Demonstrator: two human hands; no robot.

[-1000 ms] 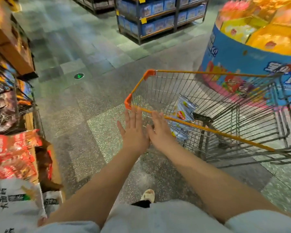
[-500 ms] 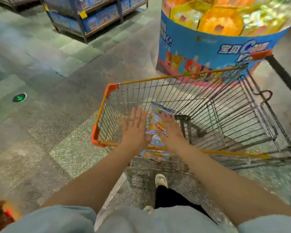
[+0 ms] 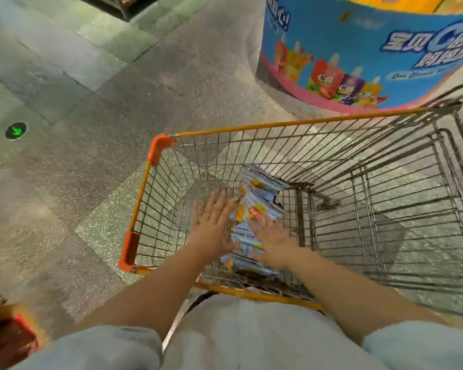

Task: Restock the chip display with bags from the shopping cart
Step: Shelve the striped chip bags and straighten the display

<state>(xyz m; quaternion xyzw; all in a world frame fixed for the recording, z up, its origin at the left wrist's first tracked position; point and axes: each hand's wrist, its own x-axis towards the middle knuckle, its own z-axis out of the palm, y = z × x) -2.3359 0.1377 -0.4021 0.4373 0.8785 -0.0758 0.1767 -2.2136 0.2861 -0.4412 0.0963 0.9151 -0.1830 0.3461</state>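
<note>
Chip bags point(image 3: 257, 209), pale blue with a red and yellow logo, lie in a loose overlapping heap on the floor of the shopping cart point(image 3: 251, 128), toward its near left corner; how many there are I cannot tell, as they overlap and the view is blurred

Going left to right: a green arrow marker point(image 3: 16, 130) is set in the speckled floor well away from the cart, and a red package point(image 3: 8, 340) sits blurred at the bottom left edge. Then comes the cart's orange corner guard point(image 3: 159, 148). Inside the basket I have my left hand point(image 3: 211, 228) spread flat with fingers straight, its fingertips at the left edge of the heap, gripping nothing. My right hand point(image 3: 273, 241) is likewise flat and spread, lying over the lower right part of the bags, and it clasps nothing either. Beyond the far rim stands a round blue drinks display point(image 3: 358, 49) with printed cartons

By my judgement the step in hand is the pick-up from the cart: both palms bracket the bags but no hold is made yet. The next move calls for pressing the two hands inward to gather the slippery bags between them, gently enough not to crush them, then lifting clear of the wire rim and turning toward the chip display, which I cannot see from here
</note>
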